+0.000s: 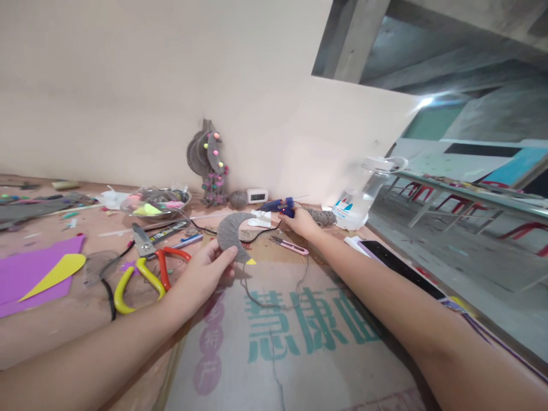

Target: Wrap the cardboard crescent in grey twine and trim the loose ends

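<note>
My left hand pinches a crescent wrapped in grey yarn, whose lower tip shows bare yellow. A strand of grey yarn trails from it over the printed board. Farther forward and to the right, my right hand has its fingers round a blue glue gun. The gun's nozzle end is partly lost against the clutter. Just below that hand lies a pink craft knife.
Left are yellow-handled scissors, red-handled pliers, purple sheets and a bowl of scraps. A pompom ornament stands by the wall. A clear jug and black phone are at right.
</note>
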`<act>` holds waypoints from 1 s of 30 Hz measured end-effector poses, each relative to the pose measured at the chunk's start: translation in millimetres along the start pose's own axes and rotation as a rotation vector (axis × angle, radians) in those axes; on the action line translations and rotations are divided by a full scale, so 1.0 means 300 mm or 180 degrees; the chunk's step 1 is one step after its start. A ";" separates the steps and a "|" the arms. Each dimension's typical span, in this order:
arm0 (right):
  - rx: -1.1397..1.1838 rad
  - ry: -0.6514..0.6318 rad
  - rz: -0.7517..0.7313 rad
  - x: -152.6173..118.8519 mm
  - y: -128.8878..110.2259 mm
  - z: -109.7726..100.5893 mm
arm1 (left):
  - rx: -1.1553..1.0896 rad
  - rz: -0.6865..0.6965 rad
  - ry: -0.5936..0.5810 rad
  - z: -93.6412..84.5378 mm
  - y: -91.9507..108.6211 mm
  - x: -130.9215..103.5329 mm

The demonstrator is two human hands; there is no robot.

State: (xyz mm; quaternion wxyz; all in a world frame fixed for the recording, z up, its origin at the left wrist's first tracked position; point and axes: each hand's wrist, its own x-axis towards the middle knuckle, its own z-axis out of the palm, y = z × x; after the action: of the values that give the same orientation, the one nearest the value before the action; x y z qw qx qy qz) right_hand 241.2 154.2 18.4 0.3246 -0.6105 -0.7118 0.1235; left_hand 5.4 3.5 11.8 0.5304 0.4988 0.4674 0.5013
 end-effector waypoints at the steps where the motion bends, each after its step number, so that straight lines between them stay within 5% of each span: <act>1: 0.0061 0.0045 0.0039 0.001 -0.008 -0.007 | 0.0006 0.0006 0.0003 0.000 0.000 0.000; 7: 0.0754 -0.0242 0.0109 -0.043 -0.100 -0.088 | -0.0019 0.0044 -0.0065 0.001 -0.003 -0.005; 14: 0.1137 -0.0700 -0.0268 -0.267 -0.225 -0.192 | -0.0059 0.0068 -0.0021 0.002 0.001 -0.003; 24: 0.0684 -0.0921 -0.0132 -0.467 -0.118 -0.165 | 0.0073 0.0060 -0.0118 0.002 0.000 -0.007; 30: 0.1037 -0.1302 -0.0174 -0.489 -0.151 -0.156 | 0.0415 0.0106 -0.0027 0.000 0.008 -0.005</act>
State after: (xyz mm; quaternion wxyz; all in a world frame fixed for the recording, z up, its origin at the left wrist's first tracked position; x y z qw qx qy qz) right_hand 240.5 -5.5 34.0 0.2713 -0.4931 -0.7495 0.3485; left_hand 5.1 1.8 14.0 0.4904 0.5422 0.4884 0.4764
